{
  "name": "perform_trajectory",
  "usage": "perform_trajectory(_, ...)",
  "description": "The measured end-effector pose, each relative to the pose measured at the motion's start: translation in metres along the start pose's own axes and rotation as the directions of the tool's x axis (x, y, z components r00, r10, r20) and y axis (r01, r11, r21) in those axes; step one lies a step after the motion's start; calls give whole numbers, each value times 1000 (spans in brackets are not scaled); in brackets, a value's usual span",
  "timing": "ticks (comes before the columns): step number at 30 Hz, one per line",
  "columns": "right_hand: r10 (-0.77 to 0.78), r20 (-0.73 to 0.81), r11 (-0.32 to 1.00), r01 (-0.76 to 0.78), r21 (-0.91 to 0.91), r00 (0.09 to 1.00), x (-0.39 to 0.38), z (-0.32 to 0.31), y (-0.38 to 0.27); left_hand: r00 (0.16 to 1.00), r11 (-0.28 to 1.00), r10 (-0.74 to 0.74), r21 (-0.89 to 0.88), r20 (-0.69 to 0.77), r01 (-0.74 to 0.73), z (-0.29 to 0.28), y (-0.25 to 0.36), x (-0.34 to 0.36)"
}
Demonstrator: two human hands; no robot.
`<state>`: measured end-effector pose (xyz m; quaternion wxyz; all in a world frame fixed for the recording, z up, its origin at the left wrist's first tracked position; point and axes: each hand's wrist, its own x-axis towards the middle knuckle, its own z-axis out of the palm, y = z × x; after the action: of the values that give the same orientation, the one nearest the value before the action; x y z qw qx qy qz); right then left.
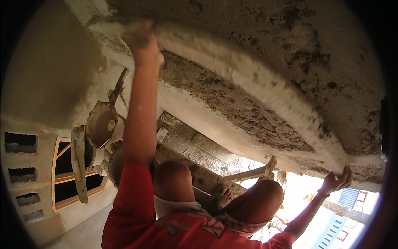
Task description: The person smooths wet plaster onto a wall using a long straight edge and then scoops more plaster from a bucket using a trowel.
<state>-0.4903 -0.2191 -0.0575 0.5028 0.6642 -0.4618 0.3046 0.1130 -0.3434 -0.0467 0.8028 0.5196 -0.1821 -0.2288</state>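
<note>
A long straight board [248, 79], coated in pale wet plaster, lies along the edge of a rough plastered beam [232, 108]. My left hand [143, 43] is raised high and closed around the board's upper left end. My right hand [338, 180] grips the board's lower right end, fingers curled over it. The board looks blurred along its length. My red sleeves and both bare knees [174, 178] show below, in a squat.
A round metal pan [100, 124] with plaster sits at the left beside a flat wooden strip [78, 164]. A wood-framed window [68, 176] and several vent slots [20, 143] are in the left wall. Planks [195, 151] run under my feet.
</note>
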Motion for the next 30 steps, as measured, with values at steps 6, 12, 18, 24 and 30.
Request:
perform_trajectory(6, 14, 199, 989, -42, 139, 980, -104, 20, -37, 991, 991, 124, -32, -53, -126, -79, -186, -19)
perform_trajectory(12, 28, 265, 970, -90, 224, 964, -93, 13, -43, 997, 984, -79, -161, -5, 77, -93, -235, -16)
perform_trajectory(18, 70, 197, 986, -99, 138, 978, -55, 3, -11, 993, 997, -23, 72, -112, 31, -43, -142, -17)
perform_trajectory(24, 80, 136, 995, -87, 46, 987, -14, -4, -16, 994, 992, -54, -107, 95, 64, -40, -74, -2)
perform_trajectory(30, 51, 229, 995, -68, 67, 972, -90, 14, -25, 992, 983, 115, 149, -42, -108, -59, -147, -18)
